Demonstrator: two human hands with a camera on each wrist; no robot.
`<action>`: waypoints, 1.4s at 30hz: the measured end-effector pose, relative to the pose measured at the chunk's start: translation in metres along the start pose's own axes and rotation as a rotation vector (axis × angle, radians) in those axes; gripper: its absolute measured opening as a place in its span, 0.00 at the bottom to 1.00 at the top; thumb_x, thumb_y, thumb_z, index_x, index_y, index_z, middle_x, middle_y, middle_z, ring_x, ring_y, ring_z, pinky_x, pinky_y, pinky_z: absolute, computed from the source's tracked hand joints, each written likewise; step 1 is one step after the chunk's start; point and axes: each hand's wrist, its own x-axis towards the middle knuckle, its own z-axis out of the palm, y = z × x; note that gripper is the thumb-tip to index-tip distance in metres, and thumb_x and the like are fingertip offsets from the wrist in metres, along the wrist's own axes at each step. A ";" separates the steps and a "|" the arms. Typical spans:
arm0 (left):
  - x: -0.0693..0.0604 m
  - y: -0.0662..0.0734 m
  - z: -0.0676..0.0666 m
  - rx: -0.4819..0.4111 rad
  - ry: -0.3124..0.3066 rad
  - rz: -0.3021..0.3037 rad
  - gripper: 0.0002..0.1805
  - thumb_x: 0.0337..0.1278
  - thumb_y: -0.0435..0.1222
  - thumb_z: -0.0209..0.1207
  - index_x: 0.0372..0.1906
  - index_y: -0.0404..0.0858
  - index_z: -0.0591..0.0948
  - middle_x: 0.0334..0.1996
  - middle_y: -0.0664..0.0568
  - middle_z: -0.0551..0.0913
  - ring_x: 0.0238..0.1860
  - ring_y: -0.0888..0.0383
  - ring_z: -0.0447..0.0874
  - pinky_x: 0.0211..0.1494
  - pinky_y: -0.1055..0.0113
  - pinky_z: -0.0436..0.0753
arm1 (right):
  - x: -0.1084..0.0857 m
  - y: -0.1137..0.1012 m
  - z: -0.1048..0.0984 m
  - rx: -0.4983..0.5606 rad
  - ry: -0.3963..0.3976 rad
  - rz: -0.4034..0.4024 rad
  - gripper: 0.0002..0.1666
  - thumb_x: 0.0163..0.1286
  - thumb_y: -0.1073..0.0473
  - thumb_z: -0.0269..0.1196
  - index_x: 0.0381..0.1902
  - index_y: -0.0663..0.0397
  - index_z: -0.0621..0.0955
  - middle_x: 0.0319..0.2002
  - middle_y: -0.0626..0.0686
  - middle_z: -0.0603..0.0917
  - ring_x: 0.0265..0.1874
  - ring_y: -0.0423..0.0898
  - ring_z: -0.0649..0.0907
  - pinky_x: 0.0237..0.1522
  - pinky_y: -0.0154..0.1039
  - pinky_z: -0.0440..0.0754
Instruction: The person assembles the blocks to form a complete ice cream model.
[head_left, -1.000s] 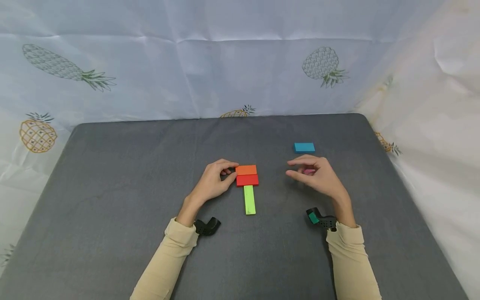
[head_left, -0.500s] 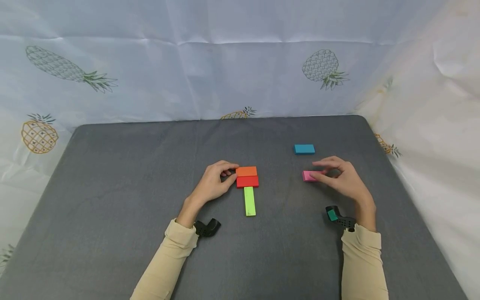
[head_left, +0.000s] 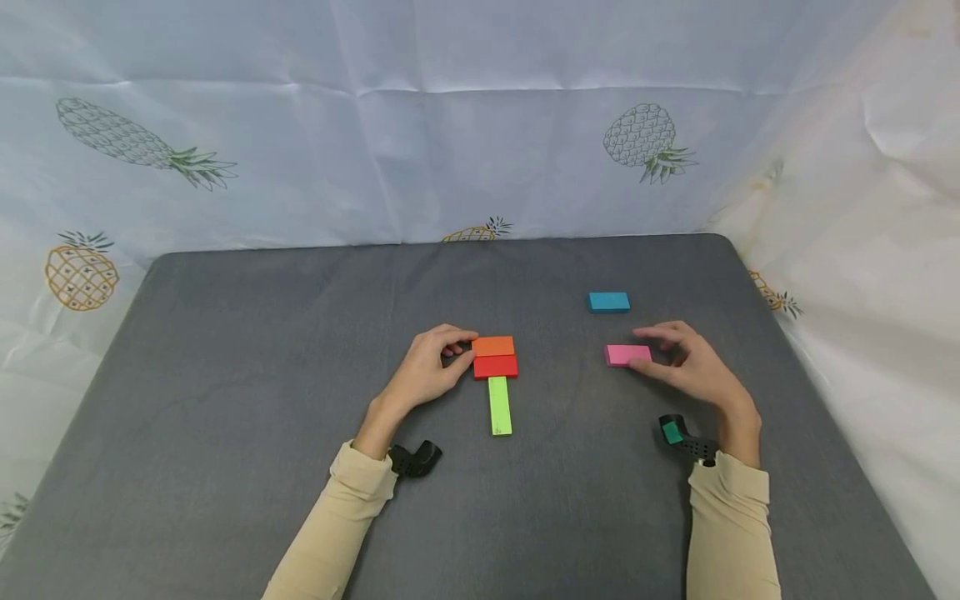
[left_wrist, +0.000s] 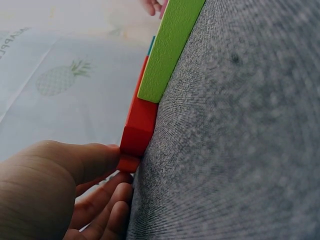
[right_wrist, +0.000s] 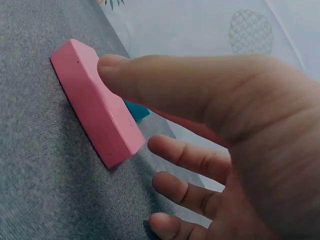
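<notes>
An orange block (head_left: 492, 347) lies flat against the far side of a red block (head_left: 496, 367). From the red block's near side a light green block (head_left: 499, 406) extends toward the person. At the orange block's left end, my left hand (head_left: 425, 367) pinches it between thumb and index finger; the left wrist view shows the thumb (left_wrist: 102, 155) on the end. A pink block (head_left: 627, 356) lies farther right. My right hand (head_left: 690, 362) is beside its right end, fingers spread apart, the thumb (right_wrist: 150, 80) overlapping the block in the right wrist view; contact cannot be told.
Behind the pink block lies a blue block (head_left: 608, 302). All the blocks are on a dark grey cloth-covered table (head_left: 300, 300). White sheeting (head_left: 420, 150) printed with pineapples hangs behind the table and along both sides.
My right hand has moved right, past the pink block to its right end, and its fingers have spread from the block. The left hand stays at the orange block.
</notes>
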 end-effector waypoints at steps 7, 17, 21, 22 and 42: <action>0.000 0.000 0.000 -0.004 0.001 0.000 0.16 0.67 0.30 0.62 0.57 0.31 0.85 0.50 0.40 0.87 0.44 0.50 0.84 0.50 0.55 0.85 | -0.001 0.006 -0.001 0.022 -0.042 0.010 0.28 0.66 0.60 0.71 0.63 0.59 0.81 0.54 0.60 0.76 0.44 0.36 0.69 0.38 0.28 0.71; 0.001 0.000 0.000 0.005 0.001 0.000 0.16 0.67 0.31 0.62 0.57 0.31 0.85 0.50 0.40 0.87 0.44 0.51 0.84 0.50 0.56 0.85 | -0.003 0.010 -0.002 0.024 -0.086 0.000 0.25 0.69 0.61 0.69 0.63 0.59 0.81 0.55 0.59 0.78 0.45 0.34 0.69 0.40 0.28 0.70; 0.000 0.000 0.000 0.002 0.001 0.002 0.16 0.67 0.31 0.62 0.57 0.31 0.85 0.50 0.40 0.87 0.44 0.51 0.85 0.51 0.55 0.85 | -0.003 0.011 -0.001 0.024 -0.087 0.001 0.24 0.69 0.61 0.68 0.62 0.59 0.82 0.53 0.59 0.79 0.44 0.34 0.69 0.40 0.29 0.70; 0.000 0.000 0.000 0.001 0.001 0.002 0.16 0.67 0.31 0.62 0.57 0.31 0.85 0.50 0.40 0.87 0.44 0.50 0.85 0.51 0.55 0.85 | -0.003 0.011 -0.001 0.024 -0.087 0.001 0.24 0.69 0.61 0.68 0.62 0.59 0.82 0.53 0.59 0.79 0.44 0.34 0.69 0.40 0.29 0.70; 0.001 0.000 0.000 0.001 0.005 0.003 0.16 0.67 0.31 0.62 0.57 0.31 0.85 0.50 0.40 0.87 0.43 0.51 0.85 0.50 0.56 0.85 | 0.000 0.011 0.004 0.031 -0.050 -0.064 0.22 0.67 0.65 0.70 0.58 0.60 0.84 0.53 0.60 0.82 0.39 0.34 0.71 0.36 0.28 0.70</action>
